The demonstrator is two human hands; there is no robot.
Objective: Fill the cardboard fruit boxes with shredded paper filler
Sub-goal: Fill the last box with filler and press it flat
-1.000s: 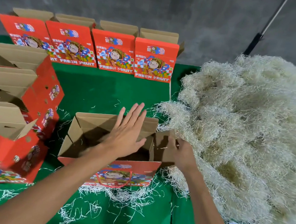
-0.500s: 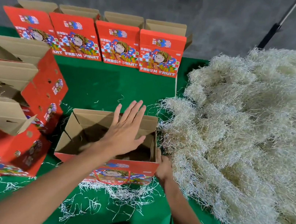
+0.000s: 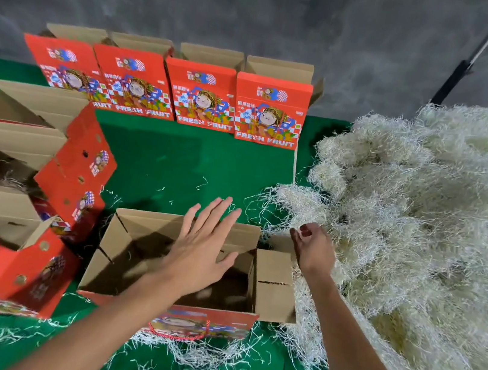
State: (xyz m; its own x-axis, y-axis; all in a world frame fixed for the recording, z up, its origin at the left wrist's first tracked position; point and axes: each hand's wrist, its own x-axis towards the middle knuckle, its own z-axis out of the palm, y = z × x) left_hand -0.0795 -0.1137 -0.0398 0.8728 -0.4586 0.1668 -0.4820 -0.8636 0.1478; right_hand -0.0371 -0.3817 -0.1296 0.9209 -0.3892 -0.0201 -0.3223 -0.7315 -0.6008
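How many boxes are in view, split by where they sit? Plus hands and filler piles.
Boxes in back row: 4
Boxes at left side: 3 visible, cut off by the frame edge
Open box in front: 1
Shredded paper pile: 1
Hands: 2, left hand, right hand
Total: 11

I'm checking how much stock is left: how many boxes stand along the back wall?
4, in a row against the wall: far left, second, third, and rightmost nearest the paper pile. Others could sit out of frame.

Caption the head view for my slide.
Left hand flat over the open box; right hand reaches toward the shredded paper.
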